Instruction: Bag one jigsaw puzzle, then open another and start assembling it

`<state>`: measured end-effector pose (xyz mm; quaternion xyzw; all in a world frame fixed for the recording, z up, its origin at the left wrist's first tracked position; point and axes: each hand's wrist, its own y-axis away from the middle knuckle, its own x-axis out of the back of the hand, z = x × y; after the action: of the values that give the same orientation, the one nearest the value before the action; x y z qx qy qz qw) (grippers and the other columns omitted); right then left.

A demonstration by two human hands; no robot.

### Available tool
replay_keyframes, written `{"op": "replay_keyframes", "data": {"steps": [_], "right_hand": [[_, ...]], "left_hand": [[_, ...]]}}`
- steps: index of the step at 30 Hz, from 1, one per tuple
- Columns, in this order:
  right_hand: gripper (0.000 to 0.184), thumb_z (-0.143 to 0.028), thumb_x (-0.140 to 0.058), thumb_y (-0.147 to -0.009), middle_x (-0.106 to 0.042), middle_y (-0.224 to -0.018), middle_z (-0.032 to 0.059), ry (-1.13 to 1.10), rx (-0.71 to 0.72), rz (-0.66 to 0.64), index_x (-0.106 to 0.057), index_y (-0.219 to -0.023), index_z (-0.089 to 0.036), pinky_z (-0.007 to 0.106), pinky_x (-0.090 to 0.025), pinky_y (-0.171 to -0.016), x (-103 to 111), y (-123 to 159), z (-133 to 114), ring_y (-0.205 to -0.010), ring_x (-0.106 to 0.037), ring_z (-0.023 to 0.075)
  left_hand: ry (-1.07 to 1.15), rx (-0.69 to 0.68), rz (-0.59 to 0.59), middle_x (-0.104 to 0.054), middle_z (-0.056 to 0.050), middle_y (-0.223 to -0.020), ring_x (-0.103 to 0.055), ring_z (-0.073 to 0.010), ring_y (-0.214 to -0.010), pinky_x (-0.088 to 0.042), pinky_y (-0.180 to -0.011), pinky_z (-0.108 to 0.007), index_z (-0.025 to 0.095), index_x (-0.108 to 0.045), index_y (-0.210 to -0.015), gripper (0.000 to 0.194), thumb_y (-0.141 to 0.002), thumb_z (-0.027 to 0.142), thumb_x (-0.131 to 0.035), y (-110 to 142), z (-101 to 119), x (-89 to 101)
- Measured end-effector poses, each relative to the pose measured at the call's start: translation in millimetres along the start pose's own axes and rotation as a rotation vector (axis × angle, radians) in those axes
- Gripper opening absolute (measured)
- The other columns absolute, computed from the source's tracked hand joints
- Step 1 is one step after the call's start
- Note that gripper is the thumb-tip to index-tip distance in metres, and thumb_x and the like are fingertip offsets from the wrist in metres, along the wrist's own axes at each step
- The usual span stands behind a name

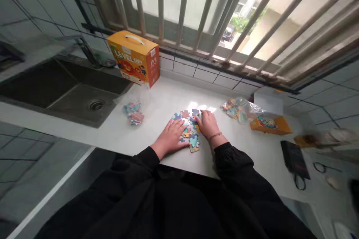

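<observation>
Dark steel sink (67, 93) fills the left end of the white bench (151, 99), with a slim faucet (85, 49) rising behind its far edge and a round drain (97, 105) in the basin. Just right of the sink, against the wall tiles below a barred window (196, 7), stands an orange "LEVEL UP!" box (134, 58) with a white carry handle. In front of that box lies a small clear bag (133, 114) of colourful puzzle pieces. At centre bench, a loose heap of jigsaw pieces (188, 131) lies between the hands. The left grip (170, 138) is released, lying flat with its fingers spread and touching the heap's left side. The right grip (209, 124), with a thin bracelet (214, 136) at the wrist, rests on the heap's upper right, fingers bent down onto the pieces; whether it pinches one, I cannot tell. Black sleeves (234, 160) cover both forearms. Further right lies a second clear bag (238, 109) of printed pieces, then a shallow orange box (270, 125) with pieces in it, just beside the bag. At the far right, a black pouch (294, 160) with a dark cord sits near the bench edge.
</observation>
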<state>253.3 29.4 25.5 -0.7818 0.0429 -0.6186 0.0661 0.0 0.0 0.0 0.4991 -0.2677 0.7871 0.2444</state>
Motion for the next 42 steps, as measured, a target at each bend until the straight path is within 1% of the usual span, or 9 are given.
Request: {"op": "replay_keyframes", "data": {"steps": [4,11,15,19,24,30,34,39,42], "right_hand": [[0.052,-0.056,-0.075,-0.099,-0.067,-0.132,0.0211,0.037,-0.046,-0.095,-0.069,-0.130,-0.014,0.045,-0.049,-0.108,5,30,3,-0.122,-0.062,0.0358],[0.034,-0.038,-0.086,-0.087,-0.070,-0.110,0.0105,-0.213,-0.191,-0.123,-0.067,-0.106,-0.018,0.035,-0.052,-0.090,7,43,11,-0.099,-0.066,0.0259],[0.013,-0.033,-0.067,-0.100,-0.069,-0.096,0.0046,-0.283,-0.185,-0.024,-0.061,-0.096,-0.022,0.032,-0.049,-0.081,15,35,8,-0.087,-0.064,0.0221],[0.007,-0.028,-0.059,-0.103,-0.068,-0.104,0.0084,-0.262,-0.052,0.134,-0.062,-0.102,-0.022,0.034,-0.050,-0.086,15,24,-10,-0.092,-0.063,0.0235],[0.009,-0.023,-0.062,-0.102,-0.067,-0.114,0.0140,-0.075,0.095,0.044,-0.068,-0.107,-0.019,0.038,-0.050,-0.100,3,16,-32,-0.109,-0.061,0.0286],[0.029,-0.046,-0.072,-0.103,-0.069,-0.124,0.0161,-0.062,0.046,0.005,-0.070,-0.114,-0.019,0.042,-0.050,-0.103,-6,23,-32,-0.117,-0.062,0.0320],[0.024,-0.037,-0.075,-0.101,-0.073,-0.117,0.0144,-0.092,-0.020,-0.028,-0.069,-0.116,-0.019,0.042,-0.050,-0.105,-7,16,-31,-0.116,-0.065,0.0313],[0.058,-0.036,-0.084,-0.094,-0.076,-0.124,0.0123,-0.188,-0.164,-0.168,-0.060,-0.143,-0.017,0.033,-0.054,-0.094,-3,-9,-35,-0.109,-0.071,0.0246],[0.041,-0.038,-0.084,-0.093,-0.080,-0.111,0.0084,-0.173,-0.165,-0.302,-0.071,-0.127,-0.019,0.028,-0.051,-0.081,3,-21,-36,-0.096,-0.072,0.0205]], "left_hand": [[0.005,0.132,0.099,-0.050,-0.019,-0.171,-0.040,-0.0375,-0.164,-0.025,-0.140,-0.061,0.016,-0.059,-0.155,0.072,-0.099,0.060,-0.073,1,-1,0.5],[0.000,0.210,0.160,-0.048,-0.020,-0.172,-0.040,-0.0383,-0.164,-0.027,-0.139,-0.061,0.016,-0.062,-0.150,0.065,-0.099,0.055,-0.072,-3,1,1.3],[-0.024,0.238,0.156,-0.046,-0.020,-0.174,-0.038,-0.0394,-0.164,-0.027,-0.139,-0.061,0.015,-0.062,-0.149,0.065,-0.100,0.056,-0.071,-3,1,1.5],[-0.029,0.243,0.152,-0.047,-0.020,-0.173,-0.041,-0.0382,-0.163,-0.027,-0.139,-0.061,0.017,-0.062,-0.149,0.062,-0.101,0.055,-0.068,-3,1,-0.4],[-0.028,0.243,0.183,-0.051,-0.019,-0.170,-0.044,-0.0372,-0.161,-0.029,-0.138,-0.061,0.018,-0.064,-0.147,0.055,-0.103,0.051,-0.065,-4,2,-1.5],[-0.029,0.243,0.178,-0.053,-0.019,-0.168,-0.046,-0.0367,-0.160,-0.030,-0.138,-0.061,0.016,-0.064,-0.146,0.054,-0.104,0.050,-0.065,-5,3,0.4],[-0.029,0.257,0.174,-0.052,-0.018,-0.170,-0.044,-0.0373,-0.161,-0.029,-0.138,-0.060,0.017,-0.065,-0.146,0.055,-0.104,0.051,-0.065,-6,2,1.1],[-0.029,0.264,0.147,-0.050,-0.018,-0.171,-0.042,-0.0376,-0.162,-0.028,-0.139,-0.060,0.016,-0.063,-0.149,0.058,-0.103,0.051,-0.066,-8,2,2.0],[-0.027,0.266,0.140,-0.049,-0.018,-0.172,-0.042,-0.0376,-0.162,-0.028,-0.139,-0.060,0.016,-0.063,-0.149,0.057,-0.103,0.051,-0.065,-7,2,3.0]]}}
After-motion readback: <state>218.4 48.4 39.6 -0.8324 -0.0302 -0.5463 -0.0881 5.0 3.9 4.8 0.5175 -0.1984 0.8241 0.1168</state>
